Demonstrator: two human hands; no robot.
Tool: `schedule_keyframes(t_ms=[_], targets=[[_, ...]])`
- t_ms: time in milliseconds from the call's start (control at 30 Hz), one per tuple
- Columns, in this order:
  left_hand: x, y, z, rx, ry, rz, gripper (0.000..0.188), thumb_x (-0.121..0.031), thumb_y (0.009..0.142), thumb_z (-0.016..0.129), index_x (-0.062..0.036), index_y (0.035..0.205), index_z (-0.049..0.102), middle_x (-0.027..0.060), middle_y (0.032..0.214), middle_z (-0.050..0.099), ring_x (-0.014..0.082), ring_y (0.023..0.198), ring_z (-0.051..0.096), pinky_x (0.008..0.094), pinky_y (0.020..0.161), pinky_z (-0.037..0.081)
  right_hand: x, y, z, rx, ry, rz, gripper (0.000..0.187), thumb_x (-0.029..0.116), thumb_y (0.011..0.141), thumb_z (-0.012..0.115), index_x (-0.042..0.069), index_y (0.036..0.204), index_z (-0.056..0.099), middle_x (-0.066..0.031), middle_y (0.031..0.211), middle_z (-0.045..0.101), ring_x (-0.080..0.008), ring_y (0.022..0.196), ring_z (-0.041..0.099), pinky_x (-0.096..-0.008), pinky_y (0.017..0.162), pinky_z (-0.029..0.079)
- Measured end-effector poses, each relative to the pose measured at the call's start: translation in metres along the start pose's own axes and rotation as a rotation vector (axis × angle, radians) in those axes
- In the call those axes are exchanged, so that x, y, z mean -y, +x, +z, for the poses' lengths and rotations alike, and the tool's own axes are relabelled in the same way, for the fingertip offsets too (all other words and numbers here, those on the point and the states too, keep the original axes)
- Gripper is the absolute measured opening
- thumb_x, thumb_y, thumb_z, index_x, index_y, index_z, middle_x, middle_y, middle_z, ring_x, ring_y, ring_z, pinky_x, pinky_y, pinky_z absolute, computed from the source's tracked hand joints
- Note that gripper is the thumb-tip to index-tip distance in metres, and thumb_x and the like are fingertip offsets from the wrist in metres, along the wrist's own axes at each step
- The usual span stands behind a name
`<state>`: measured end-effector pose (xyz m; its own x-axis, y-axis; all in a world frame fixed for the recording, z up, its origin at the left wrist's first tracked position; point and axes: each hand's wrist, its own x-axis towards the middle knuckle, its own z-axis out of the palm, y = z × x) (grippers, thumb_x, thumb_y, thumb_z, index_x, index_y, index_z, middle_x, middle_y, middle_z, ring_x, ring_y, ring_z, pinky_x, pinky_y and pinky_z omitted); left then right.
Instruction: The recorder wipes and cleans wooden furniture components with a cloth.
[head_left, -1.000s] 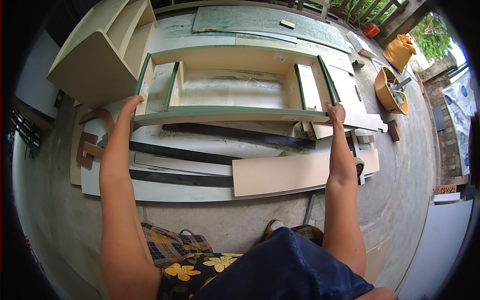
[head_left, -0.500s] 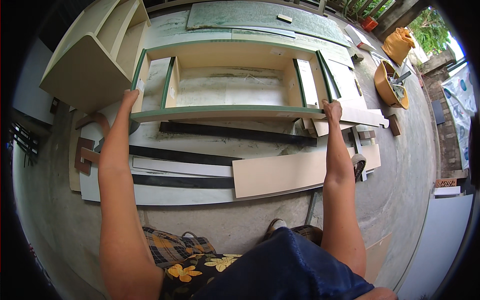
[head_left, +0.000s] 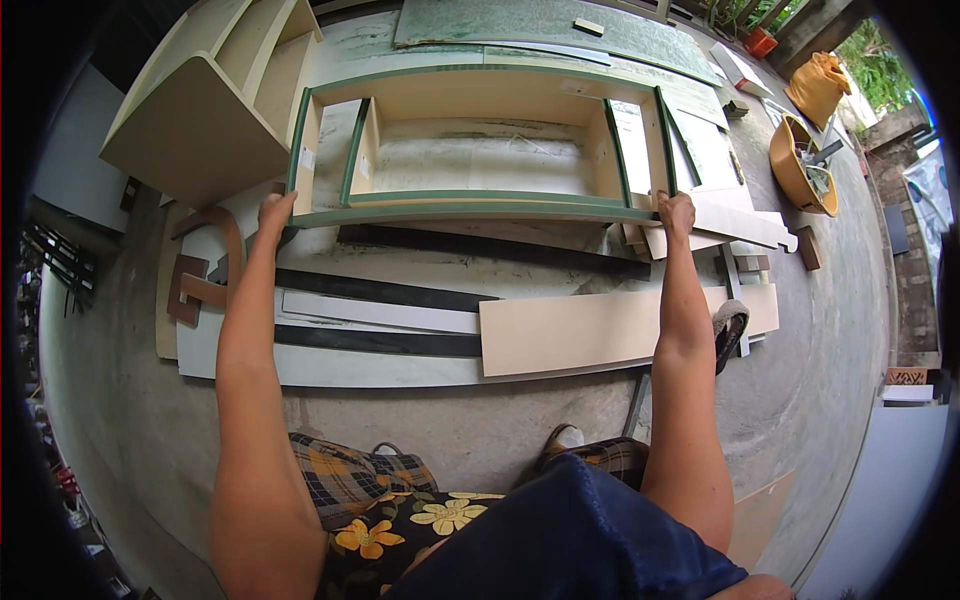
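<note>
Both my arms reach forward to a long rectangular cabinet frame (head_left: 470, 212), cream inside with green edges and upright dividers near its ends. My left hand (head_left: 277, 212) is closed round its near left corner. At the near right corner my right hand (head_left: 676, 211) grips it in the same way; some of its fingers are hidden. Through the open middle of the frame a stained whitish board shows beneath. Just below its near edge lies a long black strip (head_left: 490, 252).
A cream shelf unit (head_left: 200, 130) stands at the far left. Nearer me lie a cream board (head_left: 570, 332), black and white strips (head_left: 390, 312) and a curved brown piece (head_left: 232, 245). A stained green board (head_left: 540, 35) lies at the back. A yellow tub (head_left: 800, 170) and an orange sack (head_left: 820, 88) stand right.
The frame's near side has tilted, so its outer face shows less and its green edge more. The whole view has shifted slightly; both hands keep their hold.
</note>
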<state>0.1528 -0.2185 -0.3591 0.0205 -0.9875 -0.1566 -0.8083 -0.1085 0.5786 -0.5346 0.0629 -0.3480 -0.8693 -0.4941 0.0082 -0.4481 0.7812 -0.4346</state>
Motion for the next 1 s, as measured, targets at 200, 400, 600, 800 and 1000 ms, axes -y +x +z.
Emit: schedule_keyframes(t_ms=[200, 400, 600, 800, 1000], targets=[[-0.019, -0.056, 0.018, 0.103, -0.622, -0.328, 0.046, -0.039, 0.088, 0.054, -0.0098, 0.122, 0.047, 0.0086, 0.098, 0.062, 0.0254, 0.072, 0.066, 0.0390, 0.069, 0.050, -0.006, 0.012, -0.006, 0.042, -0.090, -0.035, 0.042, 0.033, 0.074, 0.062, -0.004, 0.094, 0.067, -0.0267, 0.102, 0.063, -0.0401, 0.097, 0.061, -0.0436, 0.087, 0.048], [-0.021, -0.033, -0.011, 0.012, -0.775, -0.300, 0.038, -0.029, 0.089, 0.051, -0.0090, 0.122, 0.048, 0.0126, 0.098, 0.061, 0.0260, 0.065, 0.067, 0.0353, 0.057, 0.054, 0.034, 0.013, -0.033, 0.163, -0.061, 0.038, 0.040, 0.031, 0.076, 0.065, -0.003, 0.096, 0.066, -0.0240, 0.105, 0.064, -0.0372, 0.099, 0.062, -0.0429, 0.085, 0.050], [-0.036, -0.035, -0.010, 0.038, -0.717, -0.319, 0.036, -0.025, 0.088, 0.050, -0.0078, 0.119, 0.050, 0.0140, 0.097, 0.061, 0.0259, 0.063, 0.066, 0.0355, 0.054, 0.055, 0.040, 0.030, -0.027, 0.083, -0.107, 0.042, 0.042, 0.035, 0.077, 0.068, -0.001, 0.099, 0.066, -0.0215, 0.107, 0.064, -0.0358, 0.101, 0.061, -0.0427, 0.085, 0.050], [-0.053, -0.029, -0.016, -0.015, -0.672, -0.314, 0.038, -0.024, 0.088, 0.049, -0.0062, 0.121, 0.051, 0.0147, 0.098, 0.060, 0.0275, 0.065, 0.066, 0.0359, 0.052, 0.055, 0.041, 0.043, -0.026, 0.088, -0.107, 0.049, 0.042, 0.035, 0.076, 0.068, 0.001, 0.100, 0.067, -0.0215, 0.107, 0.064, -0.0352, 0.102, 0.062, -0.0424, 0.085, 0.051], [-0.048, -0.021, -0.016, -0.044, -0.652, -0.324, 0.040, -0.022, 0.088, 0.049, -0.0053, 0.124, 0.051, 0.0166, 0.104, 0.059, 0.0294, 0.070, 0.066, 0.0365, 0.056, 0.058, 0.043, 0.042, -0.011, 0.060, -0.119, -0.020, 0.045, 0.038, 0.076, 0.068, -0.002, 0.097, 0.067, -0.0234, 0.105, 0.064, -0.0380, 0.099, 0.062, -0.0436, 0.084, 0.049]])
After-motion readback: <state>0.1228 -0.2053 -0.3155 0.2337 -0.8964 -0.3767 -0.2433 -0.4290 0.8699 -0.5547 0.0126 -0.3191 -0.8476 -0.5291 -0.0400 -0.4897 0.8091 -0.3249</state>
